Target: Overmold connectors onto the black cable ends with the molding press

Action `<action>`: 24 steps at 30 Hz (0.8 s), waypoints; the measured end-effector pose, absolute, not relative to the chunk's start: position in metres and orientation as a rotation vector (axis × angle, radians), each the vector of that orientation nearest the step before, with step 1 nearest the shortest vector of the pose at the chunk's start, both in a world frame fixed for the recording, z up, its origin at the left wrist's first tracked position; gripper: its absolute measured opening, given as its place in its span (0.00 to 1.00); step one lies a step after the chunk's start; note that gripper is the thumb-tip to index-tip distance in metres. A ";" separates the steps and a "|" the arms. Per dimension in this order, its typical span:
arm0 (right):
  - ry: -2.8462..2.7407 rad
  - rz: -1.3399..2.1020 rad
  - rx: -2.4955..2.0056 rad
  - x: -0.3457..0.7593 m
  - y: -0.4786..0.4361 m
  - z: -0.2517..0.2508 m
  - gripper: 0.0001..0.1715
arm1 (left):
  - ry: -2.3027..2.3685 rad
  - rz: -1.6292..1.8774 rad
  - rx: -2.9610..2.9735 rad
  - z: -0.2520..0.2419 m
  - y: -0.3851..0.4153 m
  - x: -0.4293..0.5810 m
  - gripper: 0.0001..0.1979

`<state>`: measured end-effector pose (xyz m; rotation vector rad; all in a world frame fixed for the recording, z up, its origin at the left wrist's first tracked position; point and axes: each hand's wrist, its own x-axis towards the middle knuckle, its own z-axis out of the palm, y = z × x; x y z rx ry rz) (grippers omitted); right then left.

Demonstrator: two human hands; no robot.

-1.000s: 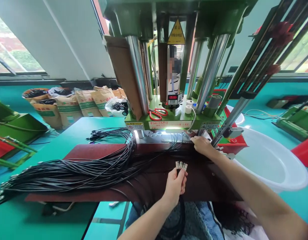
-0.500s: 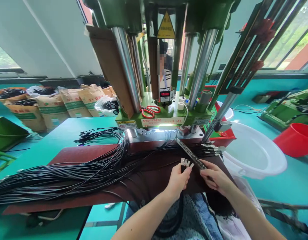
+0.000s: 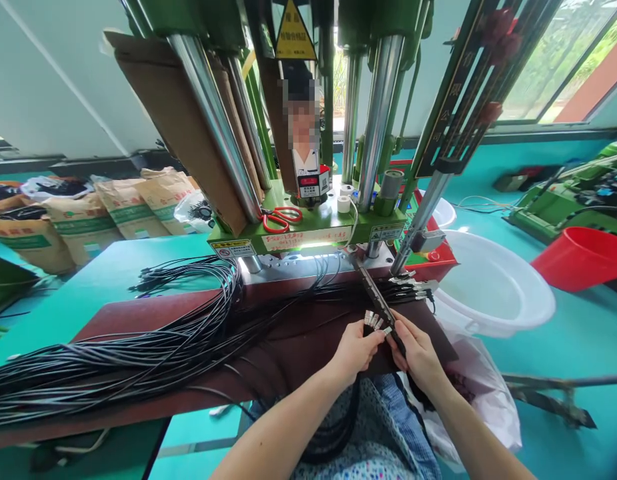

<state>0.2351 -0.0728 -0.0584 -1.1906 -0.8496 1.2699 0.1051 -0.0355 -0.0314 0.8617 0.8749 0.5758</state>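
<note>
My left hand [image 3: 351, 350] is closed around a small bundle of black cables whose silver connectors [image 3: 372, 320] fan out above the fingers. My right hand [image 3: 417, 348] grips the near end of a long, narrow dark metal bar [image 3: 374, 293]. The bar's far end reaches the metal base plate [image 3: 308, 265] of the green press. One silver connector lies against the bar between my two hands. Loops of the held black cables [image 3: 345, 427] hang over my lap. Beyond the bar, more cable ends with silver connectors [image 3: 413, 288] rest on the brown board [image 3: 268, 363].
A large bundle of black cables [image 3: 113, 363] covers the board's left side. Red-handled scissors [image 3: 283, 219] lie on the green press [image 3: 228, 230]. At the right stand a white tub [image 3: 543, 293], a red bucket [image 3: 563, 260] and a white bag [image 3: 503, 427]. A person [image 3: 305, 160] is behind the press.
My right hand has moved in close to my left, and the bar has turned its dark side up. A connector now meets the bar. The camera view has shifted.
</note>
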 end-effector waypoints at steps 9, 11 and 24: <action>-0.901 1.247 -1.311 0.231 -0.073 -0.058 0.31 | 0.909 0.762 0.954 -0.040 -0.034 0.104 0.14; -0.806 1.290 -1.287 0.230 -0.073 -0.052 0.31 | 0.942 0.897 0.965 -0.040 -0.029 0.101 0.14; -0.731 1.379 -1.299 0.235 -0.075 -0.049 0.33 | 0.873 0.629 0.823 -0.035 -0.027 0.101 0.15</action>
